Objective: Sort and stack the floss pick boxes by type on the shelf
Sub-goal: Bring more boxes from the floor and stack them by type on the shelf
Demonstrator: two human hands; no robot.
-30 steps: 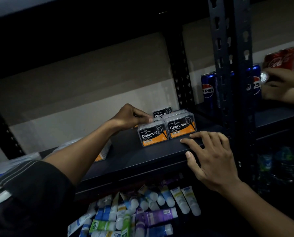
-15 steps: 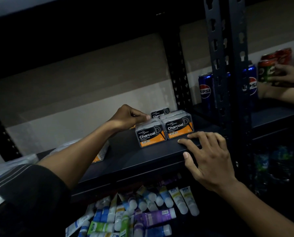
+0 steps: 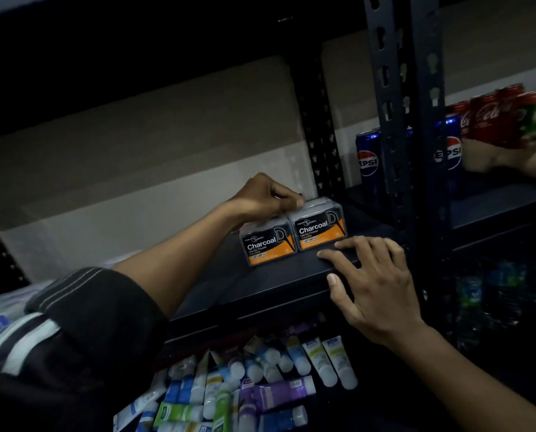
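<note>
Two Charcoal floss boxes [image 3: 268, 244] are sitting together on the shelf [image 3: 279, 285]; the left hand [image 3: 266, 198] is curling over their rear tops, grip unclear; the right hand [image 3: 372, 282] is lying flat on its edge.

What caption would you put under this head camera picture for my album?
Left hand touches two Charcoal floss boxes on a dark shelf; right hand rests on its edge.

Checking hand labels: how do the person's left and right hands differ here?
The left hand is curled, fingertips on top of the black-and-orange Charcoal floss pick boxes; the right hand lies flat, fingers spread, holding nothing. The left hand reaches back over the dark metal shelf; the right hand rests on its front edge. Whether the left hand grips a box is unclear. Both are at one shelf.
</note>
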